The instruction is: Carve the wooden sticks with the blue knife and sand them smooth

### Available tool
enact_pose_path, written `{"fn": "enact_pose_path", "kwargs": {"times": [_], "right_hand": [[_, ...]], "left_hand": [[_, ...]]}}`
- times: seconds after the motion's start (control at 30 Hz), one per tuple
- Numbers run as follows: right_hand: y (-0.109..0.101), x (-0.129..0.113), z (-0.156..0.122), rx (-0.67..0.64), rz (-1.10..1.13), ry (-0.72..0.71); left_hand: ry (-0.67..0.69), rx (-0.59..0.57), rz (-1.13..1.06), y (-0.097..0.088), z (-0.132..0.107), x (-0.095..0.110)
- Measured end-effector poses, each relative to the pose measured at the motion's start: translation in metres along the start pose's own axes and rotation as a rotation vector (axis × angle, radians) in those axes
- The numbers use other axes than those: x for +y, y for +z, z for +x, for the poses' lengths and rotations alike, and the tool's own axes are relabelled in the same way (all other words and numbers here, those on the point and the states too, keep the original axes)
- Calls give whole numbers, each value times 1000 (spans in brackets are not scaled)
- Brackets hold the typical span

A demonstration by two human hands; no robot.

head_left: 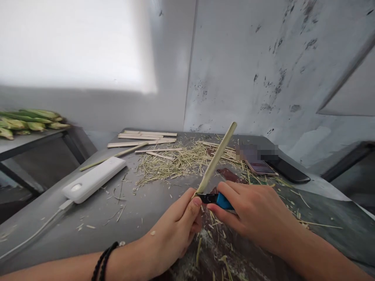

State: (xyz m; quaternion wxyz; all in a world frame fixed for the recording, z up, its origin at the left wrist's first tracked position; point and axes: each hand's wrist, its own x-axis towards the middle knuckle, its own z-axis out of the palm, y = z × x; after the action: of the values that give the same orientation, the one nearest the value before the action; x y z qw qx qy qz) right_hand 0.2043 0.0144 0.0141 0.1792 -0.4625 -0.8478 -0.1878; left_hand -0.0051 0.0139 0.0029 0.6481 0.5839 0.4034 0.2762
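Note:
My left hand (178, 226) is closed around the lower end of a pale green plant stalk (218, 158), which slants up and to the right. Its thumb lies against the stalk's base. My right hand (249, 214) grips a blue-handled peeler or knife (224, 201); its exact kind is hard to make out. The tool's black front part meets the stalk right beside my left thumb. Thin green and yellow shavings (175, 166) are heaped on the table behind my hands, and more scraps lie scattered below them.
Flat pale strips (143, 137) lie at the table's far left, near a thin green stalk (111, 158). A white power bank (95, 179) with a cable stands left. Two phones (288, 168) lie at right. Green stalks (32, 119) are piled on a side table (29, 142). A wall closes off the back.

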Motion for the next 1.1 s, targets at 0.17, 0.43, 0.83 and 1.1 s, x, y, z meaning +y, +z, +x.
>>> {"fn": "enact_pose_path", "kwargs": {"times": [0.17, 0.43, 0.83, 1.1], "right_hand": [[3, 0, 0, 81, -28, 33], [-3, 4, 2, 67, -152, -14], [-12, 9, 10, 94, -339, -105], [-60, 51, 7, 410, -671, 292]], "left_hand": [[29, 19, 11, 0, 2, -4], [93, 75, 229, -3, 2, -17], [159, 113, 181, -2, 10, -25], [86, -4, 471, -4, 3, -19]]}}
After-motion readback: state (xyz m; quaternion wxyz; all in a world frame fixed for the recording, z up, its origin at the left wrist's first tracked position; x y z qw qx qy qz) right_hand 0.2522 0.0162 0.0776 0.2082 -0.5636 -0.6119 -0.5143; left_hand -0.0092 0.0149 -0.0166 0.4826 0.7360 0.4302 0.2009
